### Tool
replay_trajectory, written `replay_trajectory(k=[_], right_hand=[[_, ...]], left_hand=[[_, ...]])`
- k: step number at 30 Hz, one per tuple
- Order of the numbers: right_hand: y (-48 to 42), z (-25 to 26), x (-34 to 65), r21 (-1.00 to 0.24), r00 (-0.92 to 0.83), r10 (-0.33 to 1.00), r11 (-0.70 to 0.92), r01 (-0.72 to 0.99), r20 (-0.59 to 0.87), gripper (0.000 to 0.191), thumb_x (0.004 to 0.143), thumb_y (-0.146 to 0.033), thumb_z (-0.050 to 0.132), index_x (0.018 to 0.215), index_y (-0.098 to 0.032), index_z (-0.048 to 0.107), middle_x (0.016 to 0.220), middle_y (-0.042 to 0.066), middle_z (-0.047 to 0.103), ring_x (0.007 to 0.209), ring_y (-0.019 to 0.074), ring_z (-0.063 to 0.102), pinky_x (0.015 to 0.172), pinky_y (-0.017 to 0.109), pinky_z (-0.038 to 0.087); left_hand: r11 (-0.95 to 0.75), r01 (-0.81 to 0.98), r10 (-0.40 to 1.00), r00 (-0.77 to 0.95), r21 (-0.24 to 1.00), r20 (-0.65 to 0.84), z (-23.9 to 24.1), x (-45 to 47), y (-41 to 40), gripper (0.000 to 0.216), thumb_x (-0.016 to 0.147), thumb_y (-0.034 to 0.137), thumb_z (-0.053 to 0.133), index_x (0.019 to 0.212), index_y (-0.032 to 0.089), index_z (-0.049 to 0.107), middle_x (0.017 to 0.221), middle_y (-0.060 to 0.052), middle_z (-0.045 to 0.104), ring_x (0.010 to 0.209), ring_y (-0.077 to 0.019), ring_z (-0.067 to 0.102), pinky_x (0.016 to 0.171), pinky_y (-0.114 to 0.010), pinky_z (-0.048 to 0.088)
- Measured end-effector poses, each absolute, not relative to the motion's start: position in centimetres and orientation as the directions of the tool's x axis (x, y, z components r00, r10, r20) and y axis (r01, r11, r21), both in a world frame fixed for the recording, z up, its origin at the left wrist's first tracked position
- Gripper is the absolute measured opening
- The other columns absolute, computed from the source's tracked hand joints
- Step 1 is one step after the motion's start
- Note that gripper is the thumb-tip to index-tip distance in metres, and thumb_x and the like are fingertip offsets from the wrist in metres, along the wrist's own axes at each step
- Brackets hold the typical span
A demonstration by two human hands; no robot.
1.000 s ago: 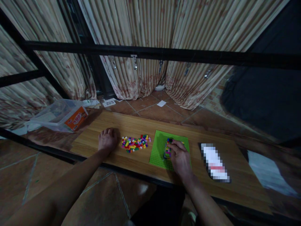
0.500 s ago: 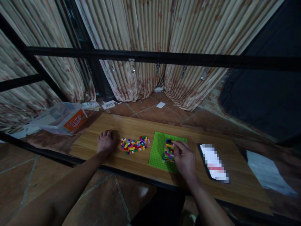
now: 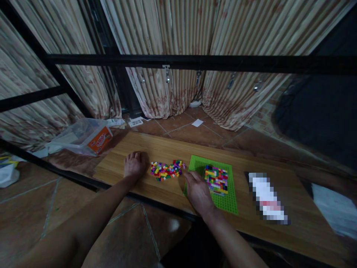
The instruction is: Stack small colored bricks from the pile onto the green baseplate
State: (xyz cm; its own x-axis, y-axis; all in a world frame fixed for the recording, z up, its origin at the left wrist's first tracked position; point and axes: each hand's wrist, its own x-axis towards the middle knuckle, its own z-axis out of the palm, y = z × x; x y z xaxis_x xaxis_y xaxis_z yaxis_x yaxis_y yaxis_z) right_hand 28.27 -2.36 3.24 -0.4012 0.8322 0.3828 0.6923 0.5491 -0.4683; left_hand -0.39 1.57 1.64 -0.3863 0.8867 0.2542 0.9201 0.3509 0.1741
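A green baseplate lies on a wooden board, with a block of many-coloured small bricks built on it. A heap of loose coloured bricks sits to its left. My right hand rests over the plate's left edge, between the heap and the built block, with its fingers stretched toward the heap and nothing visible in them. My left hand lies curled in a loose fist on the board, just left of the heap.
A pixelated dark flat object lies right of the plate. A clear plastic tub with an orange label sits on the tiled floor at the left. A black metal frame and striped curtains stand behind the board.
My right hand has left the built block and moved left toward the loose heap. The built block now shows uncovered. My left hand has stayed put.
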Motion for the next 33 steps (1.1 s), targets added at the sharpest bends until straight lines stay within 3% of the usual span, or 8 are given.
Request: replay_trajectory(k=[4,15,17,23,33], right_hand=[[-1.7,2.4,27.0,-0.43,-0.412,0.835,0.543,0.721,0.365,0.045,0.088,0.0,0.04,0.124,-0.012,0.063,0.127,0.016,0.063,0.118,0.0207,0.059,0.105,0.034,0.046],[-0.9,0.8,25.9,-0.401,-0.432,0.835,0.545,0.737,0.341,0.051,0.079,0.007,0.04,0.12,-0.011,0.064,0.138,0.018,0.056,0.128,0.0235,0.052,0.107,0.039,0.044],[-1.2,1.2,26.3,-0.414,-0.437,0.831,0.552,0.723,0.344,0.048,0.08,0.006,0.041,0.117,-0.013,0.065,0.134,0.015,0.059,0.123,0.0222,0.056,0.105,0.037,0.045],[-1.8,2.2,27.5,-0.471,-0.401,0.863,0.504,0.724,0.306,0.032,0.089,-0.004,0.04,0.097,-0.017,0.068,0.096,0.009,0.069,0.096,0.0194,0.063,0.091,0.031,0.05],[-1.3,1.4,26.4,-0.389,-0.336,0.881,0.453,0.802,0.332,0.026,0.092,-0.017,0.046,0.107,-0.016,0.067,0.095,0.011,0.066,0.09,0.0236,0.06,0.084,0.037,0.051]], left_hand=[[0.344,0.921,0.885,-0.383,0.183,0.264,1.4,-0.5,1.6,0.041,0.093,0.034,0.036,0.121,0.016,0.06,0.128,-0.013,0.061,0.116,-0.0305,0.053,0.1,-0.045,0.039],[0.339,0.919,0.884,-0.384,0.199,0.266,1.5,-0.4,1.5,0.04,0.092,0.033,0.038,0.121,0.017,0.06,0.127,-0.013,0.062,0.117,-0.031,0.052,0.1,-0.045,0.039],[0.34,0.919,0.885,-0.385,0.202,0.263,1.5,-0.4,1.5,0.039,0.092,0.032,0.038,0.12,0.017,0.06,0.126,-0.013,0.062,0.117,-0.0309,0.052,0.1,-0.046,0.039],[0.333,0.922,0.887,-0.377,0.198,0.267,1.5,-0.4,1.5,0.039,0.092,0.032,0.037,0.119,0.017,0.06,0.125,-0.013,0.062,0.117,-0.0307,0.052,0.1,-0.045,0.039],[0.342,0.919,0.886,-0.385,0.196,0.258,1.6,-0.4,1.5,0.04,0.091,0.031,0.039,0.121,0.017,0.06,0.126,-0.013,0.062,0.117,-0.0308,0.052,0.101,-0.046,0.039]])
